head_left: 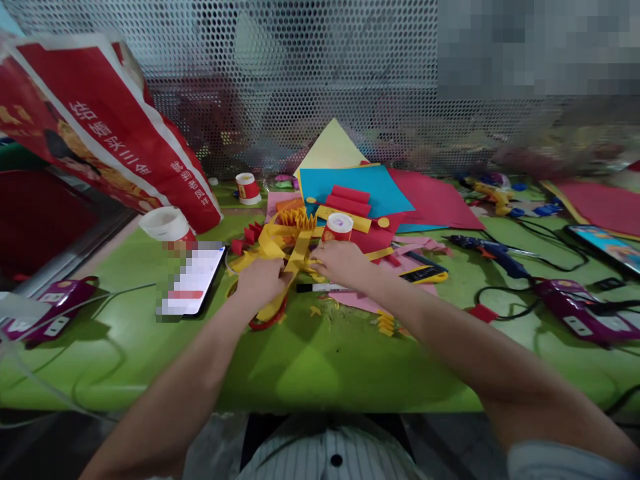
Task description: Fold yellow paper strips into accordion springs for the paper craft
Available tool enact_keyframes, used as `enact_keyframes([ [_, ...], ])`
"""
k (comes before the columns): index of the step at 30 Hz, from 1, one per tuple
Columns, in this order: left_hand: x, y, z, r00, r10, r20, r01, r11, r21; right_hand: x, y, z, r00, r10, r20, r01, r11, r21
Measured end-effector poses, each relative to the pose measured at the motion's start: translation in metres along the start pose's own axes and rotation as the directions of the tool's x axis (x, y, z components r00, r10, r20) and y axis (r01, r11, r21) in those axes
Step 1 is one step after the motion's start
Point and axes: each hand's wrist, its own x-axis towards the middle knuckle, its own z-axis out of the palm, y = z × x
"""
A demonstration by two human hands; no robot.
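My left hand (260,279) is closed at the edge of a tangle of yellow paper strips (300,250), with one strip between its fingers. To the right of it, my right hand (337,261) has its fingers bent and pressed together beside the strips; what they pinch is hidden. A red and white paper cup (337,228) stands right behind that hand. Folded yellow paper (295,217) lies beyond the strips. Red-handled scissors (270,323) lie partly under the left hand and yellow paper. Between my hands is a black-capped white marker (320,288).
A phone (197,280) and a white cup (167,227) are at left, before a red bag (115,127). Coloured sheets (355,190) and red rolls (349,200) lie behind. A glue gun (493,253), cables and a purple power strip (583,310) are at right.
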Motion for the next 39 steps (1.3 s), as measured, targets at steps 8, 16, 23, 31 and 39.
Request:
enact_keyframes([
  [8,0.003,-0.006,0.001,0.963,-0.036,-0.266,-0.098,0.877,-0.471,-0.043,0.029,0.013,0.985,0.172,0.030,-0.171,0.985,-0.014],
  [16,-0.002,0.013,-0.004,0.952,-0.170,-0.256,-0.178,0.375,-0.910,-0.047,0.048,0.017,0.945,0.278,0.172,-0.311,0.926,0.215],
  [23,-0.001,0.037,-0.028,0.926,-0.293,-0.240,-0.260,-0.032,-0.965,-0.053,0.057,0.017,0.938,0.341,0.064,-0.255,0.554,0.793],
  [31,0.011,0.032,-0.036,0.806,-0.543,-0.233,-0.397,-0.206,-0.894,-0.053,0.065,0.019,0.792,0.527,-0.308,-0.162,0.668,0.726],
  [39,0.021,0.010,-0.013,0.731,-0.619,-0.286,-0.488,-0.182,-0.854,-0.026,0.004,0.014,0.989,0.001,-0.145,0.026,0.981,0.190],
])
